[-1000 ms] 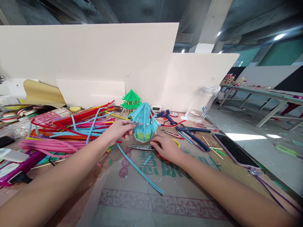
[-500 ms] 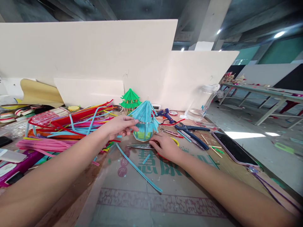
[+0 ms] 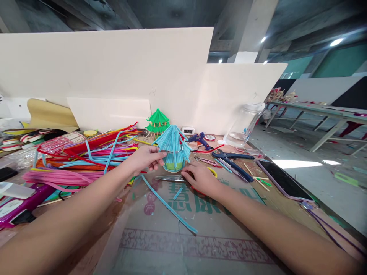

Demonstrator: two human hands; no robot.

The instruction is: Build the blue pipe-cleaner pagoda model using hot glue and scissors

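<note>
A small pavilion model [image 3: 173, 147] with a light-blue pipe-cleaner roof and a green base stands on the table. My left hand [image 3: 146, 157] pinches the left edge of its roof. On the tabletop just right of the model lies my right hand [image 3: 200, 178], fingers resting on the handles of a pair of scissors [image 3: 169, 178] whose blades point left. A long light-blue pipe cleaner [image 3: 169, 206] lies loose on the mat in front of the model.
A heap of coloured pipe cleaners [image 3: 86, 156] fills the left. Behind stand a green pavilion model [image 3: 157, 121] and white boards [image 3: 114, 72]. To the right lie a blue glue gun [image 3: 200, 140], blue pliers [image 3: 233, 162], a phone [image 3: 283, 181] and a clear jar [image 3: 243, 124].
My left hand shifted slightly on the roof edge and the blue model tilted a little, then settled. My right hand stayed on the scissors.
</note>
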